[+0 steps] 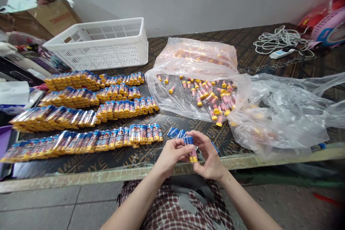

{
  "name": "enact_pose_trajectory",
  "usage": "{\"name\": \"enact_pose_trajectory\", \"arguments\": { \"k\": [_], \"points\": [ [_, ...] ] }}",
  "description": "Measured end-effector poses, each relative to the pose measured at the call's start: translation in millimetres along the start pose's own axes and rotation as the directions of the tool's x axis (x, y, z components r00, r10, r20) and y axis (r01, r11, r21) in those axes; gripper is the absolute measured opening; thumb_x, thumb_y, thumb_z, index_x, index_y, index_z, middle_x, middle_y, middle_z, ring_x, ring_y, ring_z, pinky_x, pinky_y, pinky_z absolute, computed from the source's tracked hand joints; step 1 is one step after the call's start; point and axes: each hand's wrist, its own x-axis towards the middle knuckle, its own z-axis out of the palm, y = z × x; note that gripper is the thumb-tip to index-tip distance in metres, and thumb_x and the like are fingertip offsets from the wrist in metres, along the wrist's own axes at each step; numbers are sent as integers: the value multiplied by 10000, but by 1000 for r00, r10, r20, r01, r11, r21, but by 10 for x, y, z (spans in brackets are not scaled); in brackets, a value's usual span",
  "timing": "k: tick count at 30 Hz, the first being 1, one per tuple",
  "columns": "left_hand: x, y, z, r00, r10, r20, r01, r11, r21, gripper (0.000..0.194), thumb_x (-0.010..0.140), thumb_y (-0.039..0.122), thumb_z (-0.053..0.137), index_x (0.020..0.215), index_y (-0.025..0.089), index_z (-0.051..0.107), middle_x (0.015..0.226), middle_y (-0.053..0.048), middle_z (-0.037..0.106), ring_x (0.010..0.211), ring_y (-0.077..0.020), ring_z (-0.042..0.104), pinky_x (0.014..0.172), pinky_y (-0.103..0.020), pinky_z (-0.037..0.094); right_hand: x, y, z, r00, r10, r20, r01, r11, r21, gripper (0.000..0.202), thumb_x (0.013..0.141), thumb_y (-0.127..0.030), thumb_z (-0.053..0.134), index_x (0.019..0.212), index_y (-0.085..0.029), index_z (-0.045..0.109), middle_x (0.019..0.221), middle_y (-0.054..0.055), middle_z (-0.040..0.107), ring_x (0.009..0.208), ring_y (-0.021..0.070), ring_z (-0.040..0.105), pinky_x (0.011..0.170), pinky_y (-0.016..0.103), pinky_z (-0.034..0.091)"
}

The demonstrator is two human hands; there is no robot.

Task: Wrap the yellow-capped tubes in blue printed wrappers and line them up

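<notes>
Close to the table's front edge, I hold a small labelled tube (192,155) with a blue upper end and a yellow lower end. My left hand (172,152) pinches it from the left, thumb across its front. Around its right side curls my right hand (208,158), with fingertips at the top and the thumb near the yellow end. Just behind my hands lie several small blue pieces (174,132), partly hidden by my fingers. Another bit of blue shows beside the right fingers; whether it is held cannot be told.
Rows of blue-and-yellow tubes (107,138) cover the left side. Behind them stands a white basket (102,54). A clear plastic bag (175,104) holds loose yellow-capped tubes (199,99). Crumpled plastic (285,104), a white cable (283,39) and a pink fan (330,28) are to the right.
</notes>
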Motion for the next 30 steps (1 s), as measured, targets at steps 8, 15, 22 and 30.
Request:
{"name": "enact_pose_trajectory", "arguments": {
  "k": [8,15,22,30],
  "points": [
    [-14,20,18,1000,5,0,-5,1000,3,354,554,399,800,732,122,670,657,-16,627,581,-90,544,607,-229,459,-4,20,4,1000,5,-23,-5,1000,12,823,581,-82,502,1363,-246,305,1327,103,464,1180,264,506,979,413,457],
    [-19,-9,38,999,35,-12,-36,999,-33,369,548,415,797,698,115,644,646,-31,650,544,-98,562,543,-214,442,15,-34,46,1000,10,2,-10,1000,25,797,660,-113,531,1393,-257,256,1355,111,443,1174,254,514,958,407,465],
    [-199,439,-522,829,417,-372,-242,868,433,399,541,449,776,765,160,615,564,-7,622,518,-138,562,516,-233,404,385,425,-617,993,-39,-108,-44,736,-676,617,771,-456,619,1318,-235,437,1333,160,438,1221,371,416,994,548,329],
    [-486,808,-1290,587,713,-383,427,129,895,445,740,522,598,1046,199,597,653,-49,643,653,-230,613,580,-262,351,367,967,-1078,997,32,-74,-80,320,-944,422,828,-391,495,1191,-187,565,1025,186,560,932,367,500,707,476,432]
  ]
}}
